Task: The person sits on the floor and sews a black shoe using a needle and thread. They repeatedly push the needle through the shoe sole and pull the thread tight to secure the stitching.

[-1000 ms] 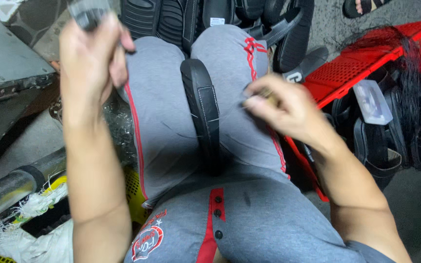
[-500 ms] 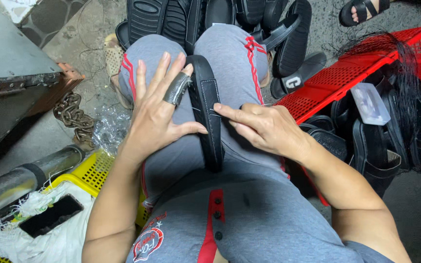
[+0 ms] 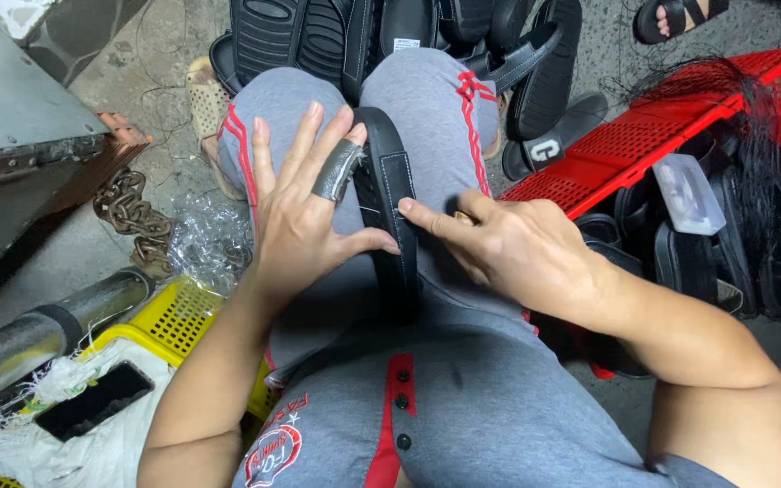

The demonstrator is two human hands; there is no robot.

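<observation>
Black sandal strap (image 3: 389, 194) lay clamped between the knees. Left hand (image 3: 305, 212) spread flat, thumb pressing its edge; right hand (image 3: 499, 248) pinched at the stitch line. Strap looked light, flexible, probably firm-edged; best held along its sides.

Left hand (image 3: 305, 217) lies flat beside a black strap (image 3: 395, 212) on the lap; right hand (image 3: 508, 253) pinches its edge.

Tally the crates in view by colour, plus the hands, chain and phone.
Red crate: 1
Yellow crate: 1
Hands: 2, left hand and right hand, both on the black sandal strap
Rusty chain: 1
Black phone: 1
Total: 6, the strap not counted
</observation>
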